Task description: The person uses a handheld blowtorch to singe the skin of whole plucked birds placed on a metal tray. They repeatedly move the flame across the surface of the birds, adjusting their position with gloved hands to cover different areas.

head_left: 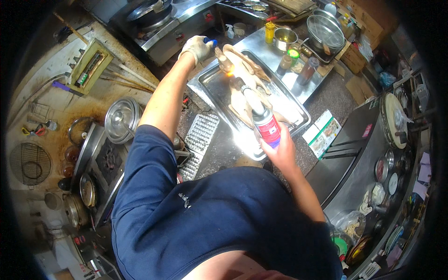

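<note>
My right hand (283, 151) is wrapped round the red gas canister of a blowtorch (267, 125), its nozzle tilted toward the upper left. A small orange flame glows at the neck end of a pale plucked bird (249, 70). At least one more plucked bird (239, 103) lies beside it in a shiny metal tray (208, 89). My left hand (196, 49), in a whitish glove, is closed just past the tray's far left corner, next to the bird's neck end. Something blue shows at its fingertips; what it grips is too small to make out.
Behind the tray stand a yellow squeeze bottle (269, 31), a metal pot (285, 39), several jars and a strainer (325, 31). A perforated white rack (202, 134) is left of the tray. Stacked metal bowls (122, 119) sit farther left. A printed box (322, 134) lies on the right.
</note>
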The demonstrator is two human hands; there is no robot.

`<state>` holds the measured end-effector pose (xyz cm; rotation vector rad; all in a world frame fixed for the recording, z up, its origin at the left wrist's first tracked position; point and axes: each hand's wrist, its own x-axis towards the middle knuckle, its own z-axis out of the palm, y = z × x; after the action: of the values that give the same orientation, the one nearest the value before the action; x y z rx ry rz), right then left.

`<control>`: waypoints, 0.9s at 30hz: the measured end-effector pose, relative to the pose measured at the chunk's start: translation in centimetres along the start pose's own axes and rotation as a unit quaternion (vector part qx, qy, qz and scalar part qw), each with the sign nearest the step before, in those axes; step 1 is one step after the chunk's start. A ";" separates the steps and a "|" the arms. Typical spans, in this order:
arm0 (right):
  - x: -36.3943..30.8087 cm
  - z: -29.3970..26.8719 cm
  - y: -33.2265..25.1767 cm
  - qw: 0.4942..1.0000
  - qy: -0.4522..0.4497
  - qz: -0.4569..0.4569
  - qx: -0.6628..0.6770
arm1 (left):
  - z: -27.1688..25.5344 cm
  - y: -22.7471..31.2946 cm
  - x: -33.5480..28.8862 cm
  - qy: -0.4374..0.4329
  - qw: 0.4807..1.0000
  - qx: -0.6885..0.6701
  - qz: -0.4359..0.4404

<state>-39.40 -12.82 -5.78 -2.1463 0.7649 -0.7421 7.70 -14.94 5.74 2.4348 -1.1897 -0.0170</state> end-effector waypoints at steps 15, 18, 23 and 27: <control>1.2 0.6 0.2 0.988 0.002 0.034 0.148 | 0.0 -1.2 0.9 -0.029 0.999 -0.007 -0.030; 1.2 0.8 0.3 0.991 -0.006 0.037 0.132 | -0.4 -0.8 0.6 -0.029 0.999 0.004 -0.025; 1.2 1.0 0.1 0.999 0.007 -0.042 0.031 | -0.6 0.0 -0.2 0.007 1.000 -0.008 0.002; 1.4 1.0 -0.3 0.995 -0.001 -0.076 -0.058 | -0.7 0.4 -0.2 -0.009 1.000 -0.007 0.005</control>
<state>-37.75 -13.22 -5.76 -2.3285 0.6642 -0.7911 7.41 -14.67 6.52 2.4211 -1.2049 -0.0459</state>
